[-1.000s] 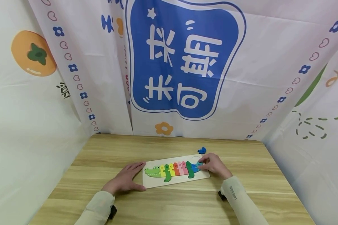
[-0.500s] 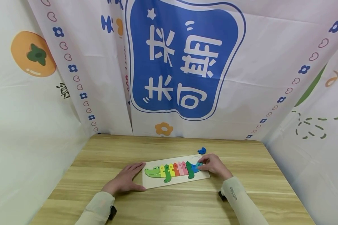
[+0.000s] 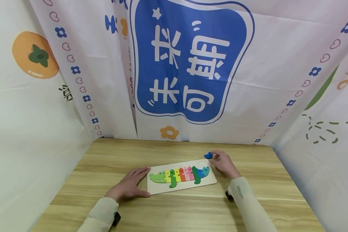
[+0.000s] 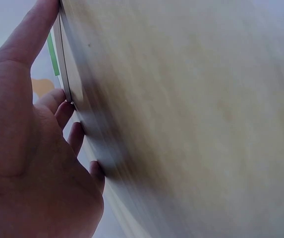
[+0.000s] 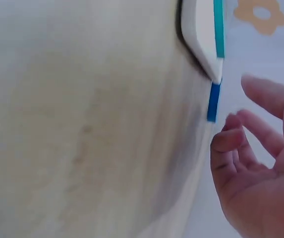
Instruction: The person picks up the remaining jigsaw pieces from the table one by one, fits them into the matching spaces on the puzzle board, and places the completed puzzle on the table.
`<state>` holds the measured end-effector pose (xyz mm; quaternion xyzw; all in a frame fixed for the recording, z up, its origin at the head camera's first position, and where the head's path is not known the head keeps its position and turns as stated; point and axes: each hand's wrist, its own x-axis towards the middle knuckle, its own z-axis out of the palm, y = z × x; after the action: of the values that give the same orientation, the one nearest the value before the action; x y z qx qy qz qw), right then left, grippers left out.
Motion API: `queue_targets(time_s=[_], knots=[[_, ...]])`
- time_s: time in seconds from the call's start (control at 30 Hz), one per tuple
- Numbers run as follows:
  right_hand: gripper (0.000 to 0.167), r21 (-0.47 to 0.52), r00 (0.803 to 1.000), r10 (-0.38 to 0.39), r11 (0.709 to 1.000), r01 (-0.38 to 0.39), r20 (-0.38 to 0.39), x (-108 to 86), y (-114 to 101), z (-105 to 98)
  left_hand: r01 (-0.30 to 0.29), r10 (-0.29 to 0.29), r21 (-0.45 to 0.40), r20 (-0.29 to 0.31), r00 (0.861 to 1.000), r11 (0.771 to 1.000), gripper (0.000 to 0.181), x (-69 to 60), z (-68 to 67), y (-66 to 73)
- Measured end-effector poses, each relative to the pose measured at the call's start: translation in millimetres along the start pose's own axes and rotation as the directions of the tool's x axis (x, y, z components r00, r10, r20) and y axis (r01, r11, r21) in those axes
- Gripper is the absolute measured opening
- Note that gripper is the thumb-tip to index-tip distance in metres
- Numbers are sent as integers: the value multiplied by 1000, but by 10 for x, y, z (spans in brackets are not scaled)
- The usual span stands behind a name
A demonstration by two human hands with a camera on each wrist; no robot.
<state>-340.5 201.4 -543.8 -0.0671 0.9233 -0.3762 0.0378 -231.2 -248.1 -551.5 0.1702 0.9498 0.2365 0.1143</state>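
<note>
A crocodile puzzle board (image 3: pixel 188 187) lies slightly slanted on the table, with colored pieces set in it from green head to light-blue tail segment. A round outline shows bare at its top right. My left hand (image 3: pixel 129 185) rests at the board's left end, thumb at the near corner and fingertips at the far one. A dark blue puzzle piece (image 3: pixel 208 155) lies on the table just beyond the board's top right corner. My right hand (image 3: pixel 224 164) is beside that piece. In the right wrist view, thumb and fingers stand apart, with the blue piece (image 5: pixel 213 101) just beyond them.
The wooden table (image 3: pixel 174 212) extends around the board. A printed white cloth (image 3: pixel 249 106) hangs behind it, and more cloth closes in both sides. Each wrist carries a small black device.
My right hand has let go of the light-blue tail segment in the board and moved away to the dark blue piece. The left hand stays in place.
</note>
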Motion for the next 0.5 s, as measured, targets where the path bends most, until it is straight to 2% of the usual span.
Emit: queue_targets(time_s=[0.13,0.23,0.4,0.5], knots=[[61,-26,1000,24,999,-24,-20,105,36,-25,1,-1,-1,2,1000,1000,116,18,2,-17],[61,-57,1000,20,998,-19,10,177,72,-16,-5,5,2,9,1000,1000,115,10,-7,4],[46,-152,995,-68,985,80,78,252,77,-20,-12,12,8,-2,1000,1000,116,-4,10,0],[30,-175,993,-88,979,100,74,260,70,-30,-5,5,5,-2,1000,1000,116,-5,-4,12]])
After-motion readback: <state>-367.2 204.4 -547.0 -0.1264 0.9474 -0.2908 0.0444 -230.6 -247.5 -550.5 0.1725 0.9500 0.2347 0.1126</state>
